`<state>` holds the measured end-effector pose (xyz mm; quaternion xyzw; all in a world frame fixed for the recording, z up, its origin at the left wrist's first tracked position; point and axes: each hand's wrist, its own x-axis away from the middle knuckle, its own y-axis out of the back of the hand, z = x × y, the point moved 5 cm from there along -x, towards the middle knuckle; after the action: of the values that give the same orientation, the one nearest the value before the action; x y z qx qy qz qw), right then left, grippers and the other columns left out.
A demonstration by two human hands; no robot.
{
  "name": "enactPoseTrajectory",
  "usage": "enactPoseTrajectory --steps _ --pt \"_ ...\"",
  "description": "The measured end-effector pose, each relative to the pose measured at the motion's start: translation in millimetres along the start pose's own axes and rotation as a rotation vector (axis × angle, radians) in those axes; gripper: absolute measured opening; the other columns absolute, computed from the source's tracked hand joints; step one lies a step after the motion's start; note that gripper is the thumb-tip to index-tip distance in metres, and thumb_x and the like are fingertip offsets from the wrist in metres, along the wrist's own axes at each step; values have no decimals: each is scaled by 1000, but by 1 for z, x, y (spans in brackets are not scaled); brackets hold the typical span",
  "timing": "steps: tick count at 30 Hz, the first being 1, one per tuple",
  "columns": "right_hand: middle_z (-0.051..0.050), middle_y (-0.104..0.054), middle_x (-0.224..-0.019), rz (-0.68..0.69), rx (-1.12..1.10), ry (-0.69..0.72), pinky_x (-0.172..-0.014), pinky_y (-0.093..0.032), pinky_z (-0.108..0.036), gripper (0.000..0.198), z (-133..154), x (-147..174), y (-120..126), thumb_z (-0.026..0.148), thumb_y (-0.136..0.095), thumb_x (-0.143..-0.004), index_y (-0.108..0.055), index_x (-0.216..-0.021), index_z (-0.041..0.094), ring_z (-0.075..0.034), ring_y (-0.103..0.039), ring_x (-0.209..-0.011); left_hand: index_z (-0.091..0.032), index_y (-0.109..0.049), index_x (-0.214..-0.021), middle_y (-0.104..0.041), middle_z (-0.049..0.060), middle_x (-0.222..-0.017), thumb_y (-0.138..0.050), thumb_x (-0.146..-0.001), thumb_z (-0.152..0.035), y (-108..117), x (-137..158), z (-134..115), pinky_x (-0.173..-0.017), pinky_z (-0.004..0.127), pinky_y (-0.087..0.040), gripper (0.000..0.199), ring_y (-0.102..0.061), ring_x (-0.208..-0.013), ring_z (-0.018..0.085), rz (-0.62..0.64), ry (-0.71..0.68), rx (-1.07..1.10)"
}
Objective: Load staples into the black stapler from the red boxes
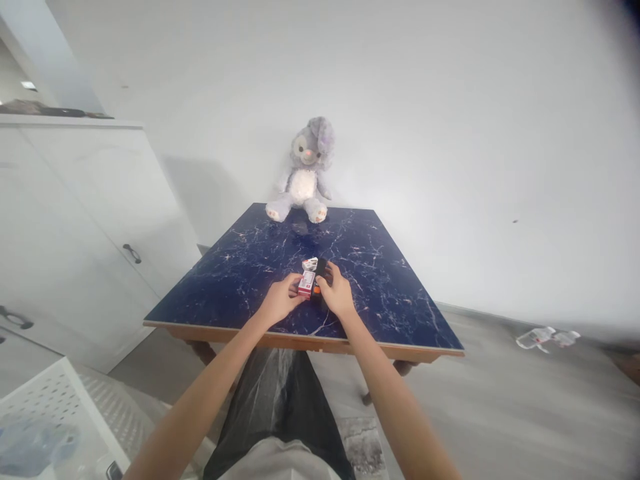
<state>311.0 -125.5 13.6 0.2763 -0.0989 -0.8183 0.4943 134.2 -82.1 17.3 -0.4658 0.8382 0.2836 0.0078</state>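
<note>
Near the front middle of a dark blue marble-patterned table (240,267), my left hand (281,298) is closed on a small red and white box (307,283). My right hand (337,291) grips a small black box-like object with an orange patch (317,291), thumb on its near side and fingers around its right. The two things stand side by side, close together or touching. Just behind them is a small white carton (309,264) with dark and red marks, partly hidden by the things in front. Print on the boxes is too small to read.
A grey and white plush rabbit (304,187) sits at the table's far edge against the wall. White cabinets (85,220) stand on the left, with a white perforated basket (45,393) below. Clear plastic bottles (536,338) lie on the floor to the right.
</note>
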Motion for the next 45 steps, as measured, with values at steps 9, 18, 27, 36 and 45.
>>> enactPoseTrajectory --steps 9,18,27,36,45 --pt "-6 -66 -131 61 -151 22 -104 -49 -34 45 2 2 -1 33 -51 -93 -50 -137 24 -19 -64 -119 -25 -47 -146 -71 8 -122 -77 -76 -27 -1 -2 10 -76 33 -59 76 -71 -75 17 -7 -15 -117" --pt "-8 -67 -129 35 -114 -6 -106 -45 -35 45 4 3 3 43 -42 -99 -54 -136 21 -21 -63 -120 -26 -61 -134 -53 8 -147 -65 -89 -31 -1 4 -3 -88 36 -58 46 -71 -88 20 14 -160 -203" --pt "-10 -65 -132 22 -80 8 -106 -44 -38 47 8 3 5 45 -36 -101 -55 -137 20 -24 -62 -120 -24 -42 -148 -70 11 -112 -69 -88 -38 -3 7 -3 -89 39 -52 67 -65 -103 28 -93 -158 -607" --pt "-12 -65 -132 28 -55 13 -106 -44 -39 49 7 3 4 46 -36 -101 -53 -138 18 -25 -62 -120 -26 -52 -140 -70 8 -97 -61 -93 -43 -3 15 -17 -83 34 -50 51 -67 -91 25 -99 -138 -694" --pt "-11 -66 -130 27 -53 30 -106 -44 -40 49 4 3 2 47 -36 -101 -52 -139 20 -25 -62 -120 -24 -61 -128 -71 6 -93 -62 -92 -46 -2 11 -14 -79 32 -49 43 -67 -85 24 -89 -114 -679"
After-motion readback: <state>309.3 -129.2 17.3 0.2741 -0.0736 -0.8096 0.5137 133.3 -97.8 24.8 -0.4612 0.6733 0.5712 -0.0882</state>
